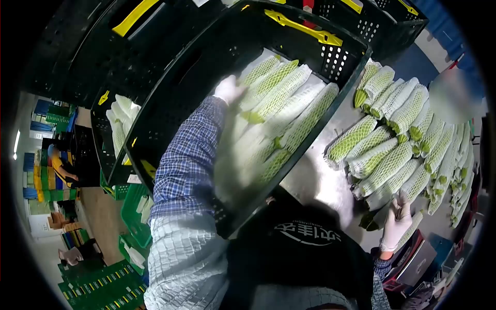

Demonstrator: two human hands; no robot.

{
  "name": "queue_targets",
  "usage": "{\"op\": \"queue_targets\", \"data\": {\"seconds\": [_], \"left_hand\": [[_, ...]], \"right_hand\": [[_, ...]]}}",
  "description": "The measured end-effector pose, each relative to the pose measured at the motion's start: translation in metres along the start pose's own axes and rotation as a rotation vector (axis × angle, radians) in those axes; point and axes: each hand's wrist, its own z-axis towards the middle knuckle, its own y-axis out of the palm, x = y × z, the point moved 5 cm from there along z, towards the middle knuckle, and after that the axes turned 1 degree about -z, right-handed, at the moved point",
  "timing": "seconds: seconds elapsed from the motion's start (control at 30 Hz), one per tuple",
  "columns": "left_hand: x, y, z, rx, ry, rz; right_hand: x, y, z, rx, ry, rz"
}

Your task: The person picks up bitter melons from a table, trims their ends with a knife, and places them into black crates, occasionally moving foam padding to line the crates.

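Note:
Inside a dark crate (243, 36), long green vegetables (281, 90) in white foam net sleeves lie side by side. My gloved left hand (230, 90) is in the crate, against the left end of the row. Its fingers are blurred and partly hidden, so their grip does not show. On the light tabletop to the right lies a large pile of the same sleeved vegetables (385, 160). At the near edge of that pile, my gloved right hand (397, 223) has its fingers bent and closed on the end of a sleeved vegetable (416, 186).
Other dark crates (116, 62) stand along the far and left sides, one holding sleeved vegetables (121, 119). Green bins (135, 214) stand lower left. A person (63, 168) is in the left background. Red and grey boxes (416, 263) sit at lower right.

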Motion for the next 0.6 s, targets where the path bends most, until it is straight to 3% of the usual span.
{"op": "queue_targets", "data": {"seconds": [0.07,0.3,0.37,0.47,0.5,0.57,0.6], "left_hand": [[-0.010,0.017,0.023,-0.093,-0.118,-0.046],[-0.006,0.029,0.047,-0.239,-0.047,-0.241],[-0.022,0.033,0.064,-0.425,-0.347,-0.221],[-0.031,0.036,0.071,-0.617,-0.366,-0.297],[-0.017,0.025,0.061,-0.545,-0.399,-0.182],[0.003,0.017,0.048,-0.615,-0.365,-0.263],[0.010,0.009,0.043,-0.554,-0.293,-0.267]], "right_hand": [[0.001,0.004,0.002,0.033,0.001,0.016],[0.016,0.010,0.021,0.025,0.108,0.002],[0.012,0.016,0.022,-0.041,0.125,0.004],[0.013,0.015,0.021,-0.125,0.151,-0.059],[0.012,0.014,0.019,-0.138,0.154,-0.088],[0.004,0.015,0.020,-0.065,0.129,-0.077],[-0.002,0.015,0.021,-0.051,0.099,-0.077]]}}
